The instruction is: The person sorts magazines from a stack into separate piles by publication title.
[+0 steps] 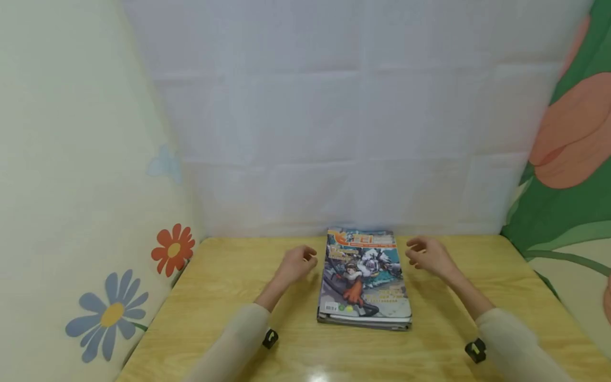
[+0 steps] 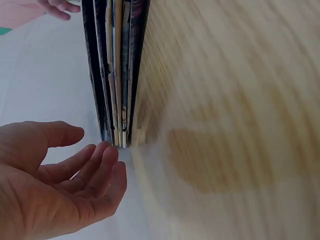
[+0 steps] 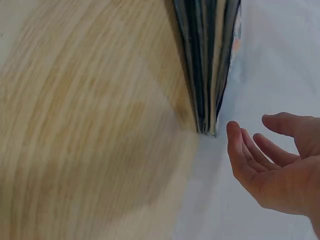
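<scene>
A stack of magazines (image 1: 365, 276) lies flat on the wooden table, the top cover showing comic-style figures and an orange title band. Its layered edges (image 2: 117, 75) appear in the left wrist view, and the opposite side (image 3: 207, 65) in the right wrist view. To the left of the stack hovers my left hand (image 1: 297, 263), fingers loosely bent and apart from the thumb, holding nothing. On the other side, my right hand (image 1: 430, 257) is held near the far right corner, its fingers relaxed and empty too.
The wooden table (image 1: 229, 297) ends at a white cloth backdrop (image 1: 353, 116) just behind the magazines. Painted flowers cover the left wall (image 1: 71, 175), and a green mural wall (image 1: 573, 191) stands on the right.
</scene>
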Demonstrator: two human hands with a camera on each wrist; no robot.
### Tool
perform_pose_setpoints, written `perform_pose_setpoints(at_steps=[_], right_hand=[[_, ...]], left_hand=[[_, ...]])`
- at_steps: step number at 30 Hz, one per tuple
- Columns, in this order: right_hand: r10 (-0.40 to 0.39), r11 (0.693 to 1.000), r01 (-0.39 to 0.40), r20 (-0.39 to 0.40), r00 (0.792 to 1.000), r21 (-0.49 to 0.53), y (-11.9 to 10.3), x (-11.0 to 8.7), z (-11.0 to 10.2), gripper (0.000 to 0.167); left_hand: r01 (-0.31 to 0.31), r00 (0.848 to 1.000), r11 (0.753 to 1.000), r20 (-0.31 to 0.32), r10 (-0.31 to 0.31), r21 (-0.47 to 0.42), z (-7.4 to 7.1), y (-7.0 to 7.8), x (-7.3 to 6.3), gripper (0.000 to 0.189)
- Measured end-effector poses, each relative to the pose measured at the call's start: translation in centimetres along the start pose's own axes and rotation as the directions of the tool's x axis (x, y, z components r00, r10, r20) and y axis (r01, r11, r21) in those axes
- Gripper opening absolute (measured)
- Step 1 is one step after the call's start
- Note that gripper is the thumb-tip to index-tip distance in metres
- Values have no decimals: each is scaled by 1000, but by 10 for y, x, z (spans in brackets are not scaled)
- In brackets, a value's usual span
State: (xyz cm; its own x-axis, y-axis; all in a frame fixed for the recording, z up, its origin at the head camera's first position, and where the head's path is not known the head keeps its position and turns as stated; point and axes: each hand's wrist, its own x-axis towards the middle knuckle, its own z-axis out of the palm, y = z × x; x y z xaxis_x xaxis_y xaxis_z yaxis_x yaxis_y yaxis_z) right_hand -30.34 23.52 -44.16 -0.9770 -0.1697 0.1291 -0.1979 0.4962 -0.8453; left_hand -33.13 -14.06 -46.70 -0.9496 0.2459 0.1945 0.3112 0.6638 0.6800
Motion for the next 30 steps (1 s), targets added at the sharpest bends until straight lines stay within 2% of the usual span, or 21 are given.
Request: perform_pose_setpoints(at_steps=[3, 5, 9, 13, 17, 23, 26, 30], right_hand=[[57, 998, -58, 25, 998, 18, 5, 2, 2, 37], [99, 994, -101, 41, 994, 41, 7, 3, 4, 38], [178, 979, -184, 72, 981, 85, 8, 4, 7, 39], [234, 957, -252, 133, 963, 141, 9, 5, 11, 46], [253, 944, -285, 188, 949, 166, 15, 8, 18, 52], [276, 922, -313, 179, 944, 227, 22, 11, 28, 53], [300, 910, -337, 178, 937, 240, 25, 12, 31, 52], [346, 888, -381, 172, 922, 258, 27, 10, 30, 54]], left_hand=[[29, 999, 999, 27, -28, -35, 6, 2, 4, 24], [63, 997, 994, 54, -58, -93, 11, 2, 6, 25], [158, 985, 962, 104, -138, -223, 20, 4, 8, 26], [230, 972, 933, 110, -207, -276, 25, 6, 9, 27], [246, 969, 923, 92, -229, -295, 26, 7, 7, 25], [238, 971, 918, 61, -230, -318, 25, 8, 3, 26], [241, 970, 900, 71, -231, -362, 25, 11, 2, 29], [252, 968, 865, 103, -230, -434, 26, 16, 3, 32]])
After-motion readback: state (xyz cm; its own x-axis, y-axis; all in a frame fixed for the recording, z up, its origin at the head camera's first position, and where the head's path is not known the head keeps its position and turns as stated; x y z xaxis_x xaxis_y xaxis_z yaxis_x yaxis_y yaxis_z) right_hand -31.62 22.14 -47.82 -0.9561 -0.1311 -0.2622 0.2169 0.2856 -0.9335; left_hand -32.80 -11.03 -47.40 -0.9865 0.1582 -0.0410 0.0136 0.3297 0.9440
